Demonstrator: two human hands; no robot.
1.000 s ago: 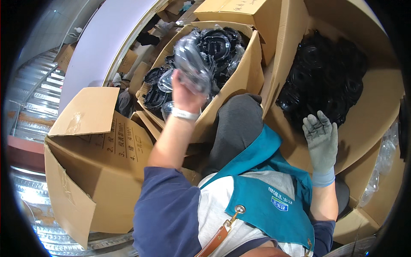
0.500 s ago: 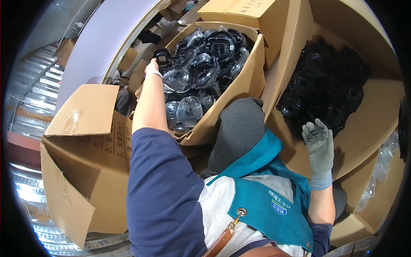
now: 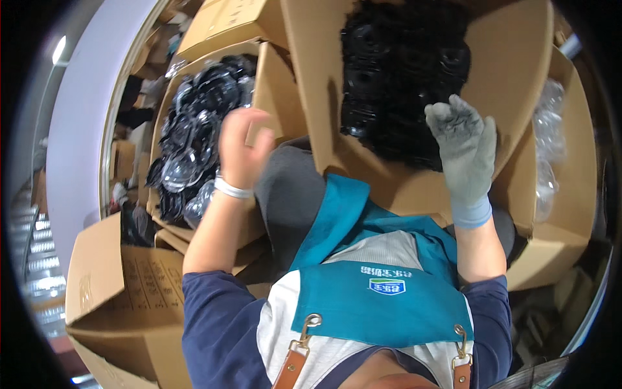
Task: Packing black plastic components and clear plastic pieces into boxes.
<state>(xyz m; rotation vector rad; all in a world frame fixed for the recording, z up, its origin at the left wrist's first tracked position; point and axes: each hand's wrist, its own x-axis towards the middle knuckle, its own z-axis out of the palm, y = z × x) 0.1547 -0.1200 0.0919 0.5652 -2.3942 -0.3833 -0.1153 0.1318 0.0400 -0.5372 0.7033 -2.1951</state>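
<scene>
My bare left hand (image 3: 245,148), with a white band at the wrist, is raised by the near right side of a carton (image 3: 280,91) of loose parts. It is blurred, but thumb and fingers look apart with nothing between them. Black and clear moulded plastic parts (image 3: 206,110) lie jumbled in that carton. My right hand (image 3: 461,146) wears a grey-green glove with dark smudges at the fingertips. Its fingers are loosely bent and apart, and it holds nothing. Beyond it, black plastic parts (image 3: 405,78) sit closely packed in a larger carton (image 3: 499,71); whether the glove touches them I cannot tell.
An open-flapped carton (image 3: 146,318) stands at the lower left. Another carton (image 3: 573,188) on the right has clear plastic pieces (image 3: 549,136) along its side. A closed box (image 3: 227,23) is at the back, and a pale panel (image 3: 84,110) rises on the left.
My left hand has come away from a black part at the carton's left edge and swung right, empty. The view has turned right; my gloved hand stays near the packed black parts.
</scene>
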